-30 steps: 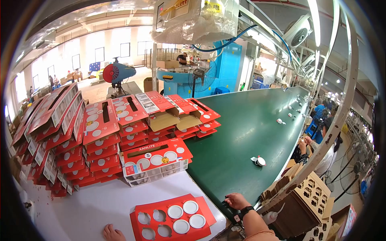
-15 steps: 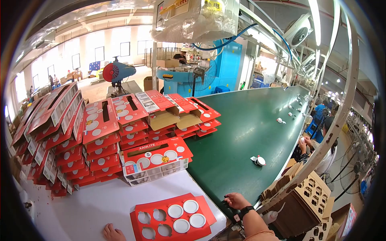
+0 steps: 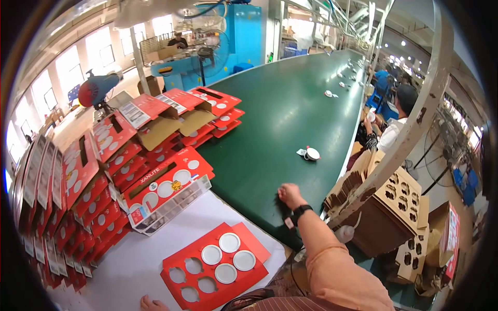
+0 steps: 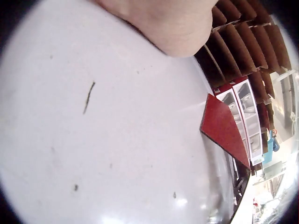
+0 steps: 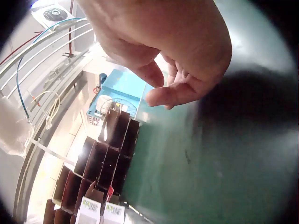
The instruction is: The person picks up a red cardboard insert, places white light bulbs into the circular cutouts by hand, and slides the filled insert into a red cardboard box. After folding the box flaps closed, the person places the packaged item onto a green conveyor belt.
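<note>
Red card with eight round openings (image 3: 201, 249) lies on the white tabletop (image 3: 122, 272) in front of me, and I count four white round discs (image 3: 229, 242) set in the openings on its belt side, the other four showing bare tabletop through them. Beside it, away on the left, my left hand (image 3: 153, 304) rests on the tabletop at the lower edge of the head view. Its visible fingers lie loose and close together, gripping nothing I can see; the left wrist view gives me only the heel of the hand over the white surface.

My right hand (image 3: 291, 195) is over the near end of the green conveyor belt (image 3: 259, 129), a black watch (image 3: 302, 210) on its wrist. In the right wrist view, fingers and thumb bend loosely toward each other with nothing between them. I cannot tell whether the hand touches the belt.

Farther up the belt sits a white round fitting with red tabs (image 3: 312, 154). A red printed box with a long slot (image 3: 168, 184) stands near the card, just in front of stacked red cartons (image 3: 83, 181). Brown cardboard inserts with cut-outs (image 3: 402, 194) sit past the belt's right edge.
</note>
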`<state>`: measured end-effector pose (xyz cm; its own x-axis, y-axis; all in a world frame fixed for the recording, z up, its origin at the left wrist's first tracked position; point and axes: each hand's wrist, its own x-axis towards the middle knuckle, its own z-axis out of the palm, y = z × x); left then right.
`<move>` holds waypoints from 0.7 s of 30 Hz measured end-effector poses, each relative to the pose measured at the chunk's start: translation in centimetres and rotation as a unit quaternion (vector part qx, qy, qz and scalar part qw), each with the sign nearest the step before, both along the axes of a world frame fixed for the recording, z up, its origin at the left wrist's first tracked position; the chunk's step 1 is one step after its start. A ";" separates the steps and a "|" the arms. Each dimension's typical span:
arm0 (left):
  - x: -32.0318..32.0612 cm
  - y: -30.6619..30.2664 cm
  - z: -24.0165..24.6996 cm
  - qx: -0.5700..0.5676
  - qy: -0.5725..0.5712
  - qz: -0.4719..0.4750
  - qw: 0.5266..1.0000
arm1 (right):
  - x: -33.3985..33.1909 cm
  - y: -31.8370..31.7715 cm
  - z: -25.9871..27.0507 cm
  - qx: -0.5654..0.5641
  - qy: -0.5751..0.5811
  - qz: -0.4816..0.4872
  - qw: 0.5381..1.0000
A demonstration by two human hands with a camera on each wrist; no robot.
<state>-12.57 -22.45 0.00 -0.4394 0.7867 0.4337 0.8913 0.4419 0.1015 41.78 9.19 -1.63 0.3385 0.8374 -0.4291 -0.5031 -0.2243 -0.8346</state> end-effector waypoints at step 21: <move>-0.6 0.8 -1.4 -0.042 0.021 0.030 0.998 | 17.0 10.5 0.6 -0.224 -0.498 -0.185 0.817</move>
<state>-13.13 -21.64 -1.42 -0.4696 0.7940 0.3860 0.8658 0.4997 0.0256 58.82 19.69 -1.05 0.9006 0.4342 -0.0220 0.2736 -0.6054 -0.7474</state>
